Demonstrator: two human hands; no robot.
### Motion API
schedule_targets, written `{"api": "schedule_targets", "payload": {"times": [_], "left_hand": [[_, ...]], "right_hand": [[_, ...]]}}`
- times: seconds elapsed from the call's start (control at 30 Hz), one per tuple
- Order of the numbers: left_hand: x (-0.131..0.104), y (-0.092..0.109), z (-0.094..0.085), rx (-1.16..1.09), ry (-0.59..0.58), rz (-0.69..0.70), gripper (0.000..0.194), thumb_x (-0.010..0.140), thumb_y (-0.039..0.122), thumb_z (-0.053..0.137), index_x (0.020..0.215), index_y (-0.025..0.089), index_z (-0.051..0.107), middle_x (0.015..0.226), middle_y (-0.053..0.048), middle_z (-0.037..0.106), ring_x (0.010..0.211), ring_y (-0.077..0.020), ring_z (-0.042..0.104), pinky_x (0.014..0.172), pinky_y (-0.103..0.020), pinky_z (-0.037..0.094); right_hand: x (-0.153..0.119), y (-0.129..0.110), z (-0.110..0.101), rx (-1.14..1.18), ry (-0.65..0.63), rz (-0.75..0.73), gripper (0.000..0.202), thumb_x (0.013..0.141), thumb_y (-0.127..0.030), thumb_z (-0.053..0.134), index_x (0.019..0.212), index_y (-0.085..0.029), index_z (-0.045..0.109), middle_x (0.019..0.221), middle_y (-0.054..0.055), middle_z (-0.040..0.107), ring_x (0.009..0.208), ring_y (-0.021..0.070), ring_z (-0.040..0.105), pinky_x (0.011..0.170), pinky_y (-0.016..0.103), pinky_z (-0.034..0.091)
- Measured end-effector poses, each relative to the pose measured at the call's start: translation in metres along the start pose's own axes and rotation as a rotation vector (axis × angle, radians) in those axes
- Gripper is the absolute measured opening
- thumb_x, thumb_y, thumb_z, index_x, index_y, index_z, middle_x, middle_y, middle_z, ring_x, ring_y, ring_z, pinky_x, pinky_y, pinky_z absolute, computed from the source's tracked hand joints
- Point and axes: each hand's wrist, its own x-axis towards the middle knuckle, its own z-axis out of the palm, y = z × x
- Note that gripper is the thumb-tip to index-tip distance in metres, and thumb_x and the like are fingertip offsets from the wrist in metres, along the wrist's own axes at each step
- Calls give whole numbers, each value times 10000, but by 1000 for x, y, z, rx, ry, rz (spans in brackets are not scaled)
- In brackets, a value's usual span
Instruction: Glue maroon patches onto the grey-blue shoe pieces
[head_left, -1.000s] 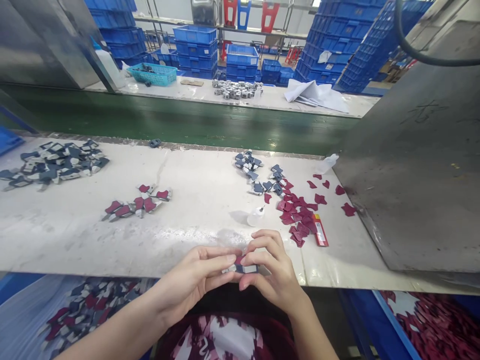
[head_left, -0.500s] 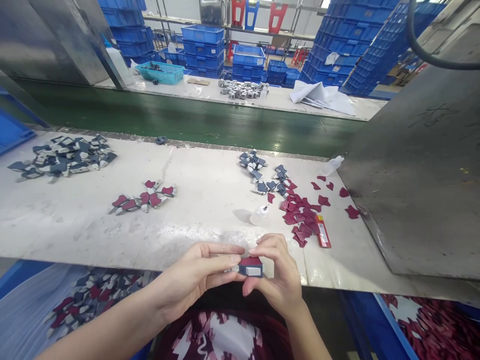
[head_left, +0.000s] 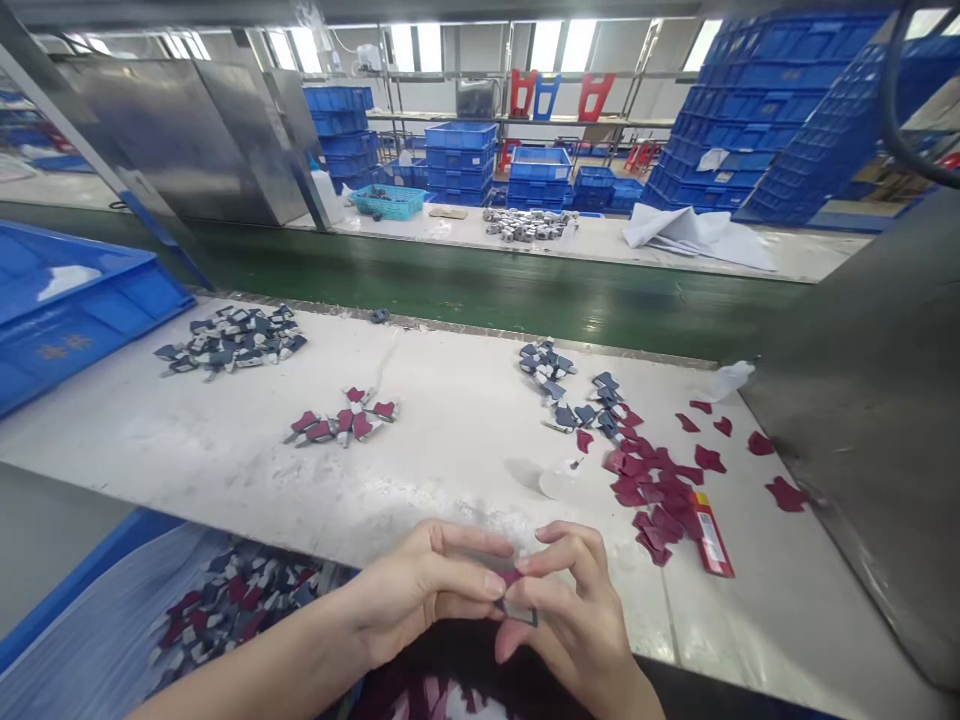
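Observation:
Close to my body, just over the table's front edge, my two hands meet around a small grey-blue and white plastic part (head_left: pixel 522 611) with a maroon patch (head_left: pixel 511 577) on top. My left hand (head_left: pixel 412 592) pinches its left end between thumb and fingers. From the right, my right hand (head_left: pixel 576 598) grips the other end, its fingers covering most of the part. Beyond them stands a small translucent bottle (head_left: pixel 559 482) with a thin dark tip. Loose maroon pieces (head_left: pixel 656 480) are heaped to the right, beside a red and yellow packet (head_left: pixel 712 535).
Grey-blue parts lie in piles at the far left (head_left: pixel 232 340) and centre right (head_left: pixel 547 365). A small group of maroon-topped parts (head_left: pixel 345 420) sits left of centre. A blue crate (head_left: pixel 90 300) stands left; a metal panel (head_left: pixel 862 430) borders the right. Below the table is a lined bin (head_left: pixel 97 620).
My view has tilted up and shifted left, so the scene sits lower and further right. My right fingers have closed over the part's front and now hide more of it.

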Motion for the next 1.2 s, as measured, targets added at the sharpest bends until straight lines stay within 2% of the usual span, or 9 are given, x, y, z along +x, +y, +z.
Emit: {"api": "schedule_targets", "payload": {"times": [0.2,0.33,0.6,0.73,0.8,0.87,0.97,1.07,1.2], "left_hand": [[-2,-18,-11,-144,50,53,324,565,118,859,859,131,723,811,-71,766,715,-195,717,687,-293,565],[1,-23,-13,-163,37,104,208,602,165,858,751,128,719,742,-63,742,654,-193,696,597,-275,540],[10,-18,-26,-68,126,136,251,617,234,900,743,148,702,750,-42,745,676,-177,694,615,-273,556],[19,-16,-34,69,137,147,315,594,295,905,809,149,726,797,-72,774,754,-223,730,700,-305,579],[24,-9,-44,261,196,255,331,615,350,880,848,158,746,857,-84,787,844,-259,736,777,-331,579],[27,3,-62,535,350,446,322,658,412,833,873,184,759,911,-80,792,920,-288,728,845,-361,568],[31,26,-99,985,625,753,316,754,488,716,934,233,761,984,-66,784,924,-317,715,833,-429,564],[33,48,-130,1380,791,1072,304,845,467,596,943,227,756,1018,-96,769,949,-352,682,859,-511,532],[35,70,-136,1661,1011,1308,300,929,360,500,923,173,735,1153,-183,705,1100,-385,586,981,-569,447]], "right_hand": [[7,-3,17,28,141,-63,84,928,-277,637,876,-218,664,829,32,576,839,163,554,765,310,523],[6,-1,25,26,158,-34,114,910,-326,655,853,-227,661,794,33,588,806,170,568,740,326,539],[1,7,34,76,11,72,136,872,-337,694,867,-213,638,812,46,583,881,207,560,825,398,556],[-4,7,39,86,-82,106,85,854,-186,714,899,-222,651,967,59,594,977,217,524,875,393,549],[-7,7,39,57,-107,103,137,850,-118,699,923,-228,661,1052,65,586,1032,225,508,873,378,546],[-11,7,36,29,-95,109,152,850,-104,692,940,-223,664,1076,72,575,1046,231,504,866,378,544],[-17,13,25,-30,12,137,162,851,-74,668,942,-208,670,1023,80,562,1012,229,511,835,383,539],[-21,22,10,-146,133,173,185,840,-38,650,926,-198,683,987,88,552,987,233,511,810,396,522],[-22,33,-2,-299,265,235,147,823,-87,691,883,-221,709,1002,90,544,987,252,513,792,432,492]]}}
